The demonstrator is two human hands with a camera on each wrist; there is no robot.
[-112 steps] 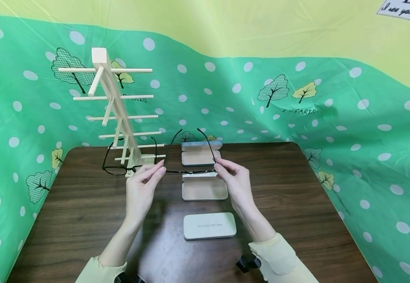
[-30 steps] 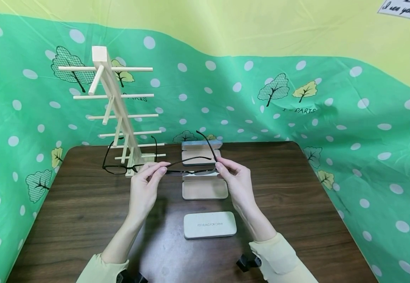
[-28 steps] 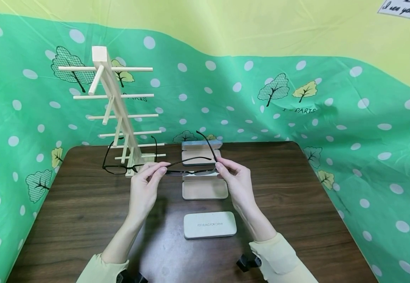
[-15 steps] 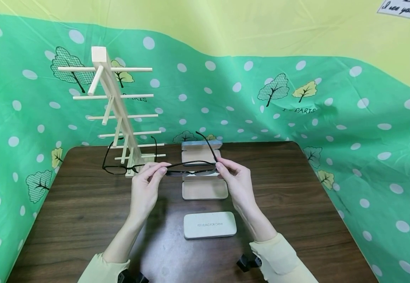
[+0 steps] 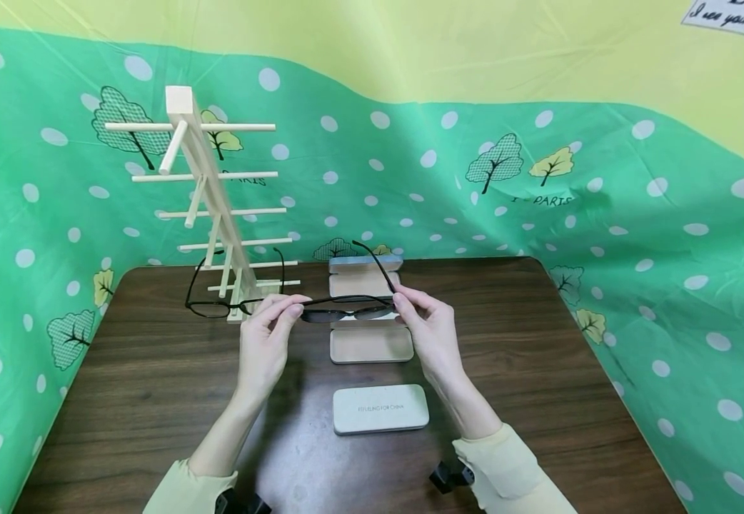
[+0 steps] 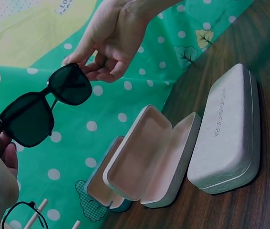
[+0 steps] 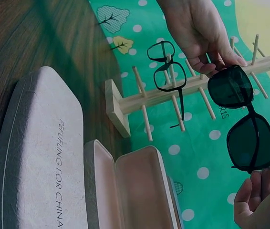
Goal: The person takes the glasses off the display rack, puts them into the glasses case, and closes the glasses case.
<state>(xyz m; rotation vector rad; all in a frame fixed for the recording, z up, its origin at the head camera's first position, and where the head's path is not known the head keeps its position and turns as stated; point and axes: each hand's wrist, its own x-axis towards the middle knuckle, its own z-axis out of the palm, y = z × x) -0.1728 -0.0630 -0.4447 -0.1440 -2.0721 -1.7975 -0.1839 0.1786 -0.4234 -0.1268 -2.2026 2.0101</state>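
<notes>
Black sunglasses (image 5: 323,315) with dark lenses hang level in the air, a hand at each end. My left hand (image 5: 264,350) pinches the left hinge corner between thumb and fingers. At the other end, my right hand (image 5: 433,335) pinches the right corner by its hinge. The left temple lies folded across behind the lenses, while the right temple (image 5: 375,263) sticks out away from me. Both lenses face the wrist cameras, as the sunglasses (image 6: 27,121) in the left wrist view show. In the head view they overlap an open glasses case (image 5: 372,346).
A wooden peg rack (image 5: 214,185) stands at the back left, with black-framed glasses (image 5: 210,310) on a low peg. Behind the nearer open case lies another open case (image 5: 362,285) with a blue lid. A closed pale case (image 5: 381,410) lies in front on the table (image 5: 539,371).
The left temple, pointing away from me at first, has swung inward across the lenses. The lenses have tilted to show more of their faces. Both hands have kept nearly the same place.
</notes>
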